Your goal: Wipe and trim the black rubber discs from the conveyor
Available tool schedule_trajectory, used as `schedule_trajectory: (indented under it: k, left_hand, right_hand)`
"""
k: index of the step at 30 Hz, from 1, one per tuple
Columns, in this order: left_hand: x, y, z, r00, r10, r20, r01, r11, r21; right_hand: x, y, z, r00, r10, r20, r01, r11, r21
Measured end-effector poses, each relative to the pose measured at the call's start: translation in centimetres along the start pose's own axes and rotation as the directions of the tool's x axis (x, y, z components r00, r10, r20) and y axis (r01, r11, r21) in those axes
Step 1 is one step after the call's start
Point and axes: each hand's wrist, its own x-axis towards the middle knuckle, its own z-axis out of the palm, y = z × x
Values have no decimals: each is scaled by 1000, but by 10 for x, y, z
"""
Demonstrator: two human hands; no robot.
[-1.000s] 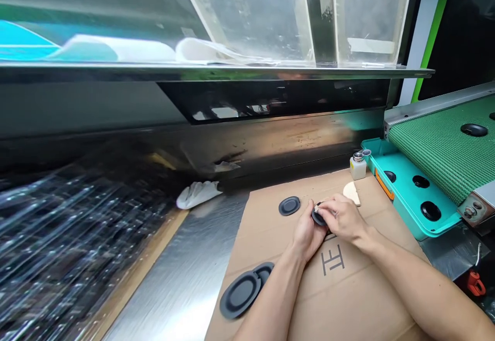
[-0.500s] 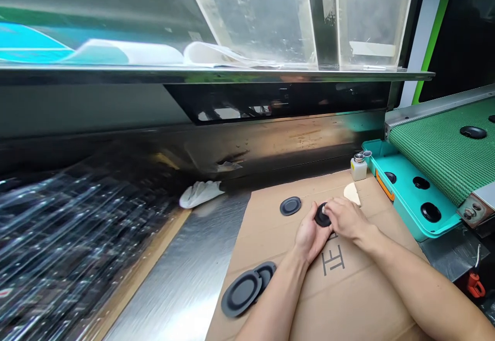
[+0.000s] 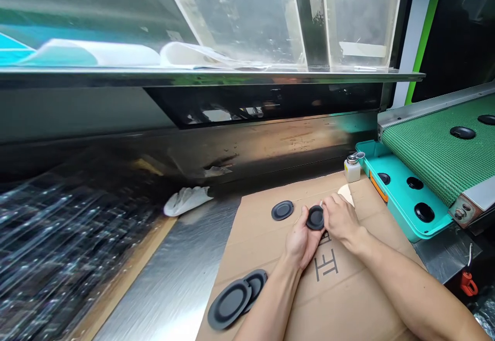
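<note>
My left hand (image 3: 300, 240) holds a small round black disc (image 3: 315, 217) between thumb and fingers, above the cardboard sheet (image 3: 348, 289). My right hand (image 3: 341, 218) is closed at the disc's right edge, its fingertips pinched round something small and pale that I cannot make out. Up and left of the hands lies one dark round piece (image 3: 282, 210). Two larger grey discs (image 3: 229, 304) overlap near my left forearm. Partly hidden behind my right hand is a cream-coloured pad (image 3: 346, 194).
A teal tray (image 3: 402, 204) with several black discs stands at the right, beside a green conveyor belt (image 3: 429, 145). A white bottle (image 3: 352, 169) is at the cardboard's far corner. A white glove (image 3: 187, 200) and plastic-wrapped stacks (image 3: 77, 243) are at the left.
My right fingers have moved off the disc's face to its right edge, so more of the disc shows. The whole view has shifted slightly.
</note>
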Motion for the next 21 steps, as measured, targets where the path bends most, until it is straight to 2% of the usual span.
schedule_trajectory:
  k: [4, 8, 10, 12, 13, 14, 16, 17, 18, 19, 21]
  left_hand:
    - [3, 5, -2, 998, 13, -57, -12, 1000, 26]
    - [8, 11, -7, 998, 30, -52, -30, 1000, 2]
    - [11, 14, -11, 998, 38, -52, -39, 999, -19]
    - [14, 17, -14, 998, 39, -51, -41, 998, -44]
    - [14, 18, -14, 998, 42, -54, -45, 997, -60]
    - [15, 19, -15, 997, 46, -58, -50, 996, -74]
    - [15, 19, -14, 997, 48, -63, -54, 994, -92]
    - [14, 20, -13, 997, 49, -59, -54, 994, -92]
    - [14, 20, -12, 998, 50, -48, -54, 995, -87]
    - [13, 19, -11, 998, 50, -35, -53, 995, -80]
    - [12, 19, -10, 998, 59, -17, -60, 996, -72]
  right_hand:
    - [-5, -2, -3, 993, 37, 115, -35, 999, -19]
    - [-14, -12, -4, 979, -75, 187, 59, 994, 94]
    - [-16, -14, -9, 951, -162, 264, 112, 974, 195]
    - [-14, -11, -19, 908, -202, 368, 104, 957, 269]
    - [-11, -7, -25, 907, -161, 390, 62, 965, 253]
    - [-8, -1, -31, 927, -71, 369, -1, 981, 192]
    - [-1, 13, -38, 966, 183, 185, -183, 983, -17]
    - [2, 19, -39, 957, 280, 80, -270, 956, -116]
    - [5, 25, -38, 943, 331, 25, -321, 928, -189]
    - [6, 29, -35, 938, 345, 24, -330, 915, -233]
    - [6, 30, -26, 948, 303, 95, -276, 934, -226]
